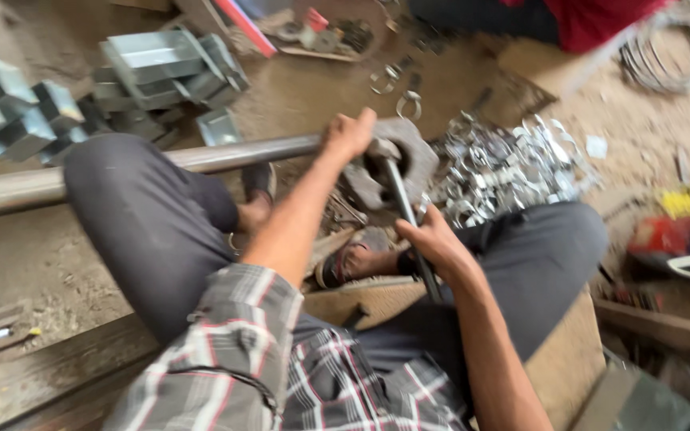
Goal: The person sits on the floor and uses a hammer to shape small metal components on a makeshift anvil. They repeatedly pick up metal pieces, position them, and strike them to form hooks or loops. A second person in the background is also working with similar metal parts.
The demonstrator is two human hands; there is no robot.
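Your left hand [349,134] has its fingers closed on the steel pipe [121,168]. Your right hand [433,239] grips the thin metal rod [403,195], just beside the clamp pile [505,172].

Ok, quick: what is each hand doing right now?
Left hand: closed on the end of the long metal pipe.
Right hand: closed around the thin metal rod.

One head-worn camera looks steeply down, close over the person's lap and floor.
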